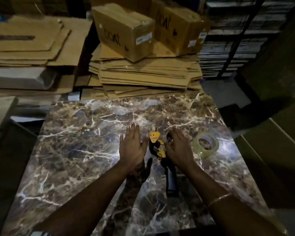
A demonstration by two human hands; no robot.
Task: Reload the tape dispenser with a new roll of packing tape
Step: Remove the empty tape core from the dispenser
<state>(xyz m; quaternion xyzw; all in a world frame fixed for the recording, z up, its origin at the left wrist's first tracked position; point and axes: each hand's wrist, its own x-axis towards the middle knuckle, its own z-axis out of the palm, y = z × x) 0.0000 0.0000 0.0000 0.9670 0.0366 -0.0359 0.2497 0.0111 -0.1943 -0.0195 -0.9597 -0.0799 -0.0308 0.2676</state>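
A black and yellow tape dispenser [157,149] lies on the marble table [85,133], its black handle pointing toward me. My left hand [132,147] hovers flat just left of it, fingers spread, holding nothing. My right hand [178,149] rests over the dispenser's right side with curled fingers; whether it grips the dispenser is hidden. A roll of clear packing tape [205,144] lies flat on the table to the right of my right hand, apart from it.
Stacks of flattened cardboard [143,77] lie beyond the table's far edge, with two sealed boxes [124,29] on top. More flat cardboard [29,45] is piled at the far left. Dark boxes [271,150] crowd the right side.
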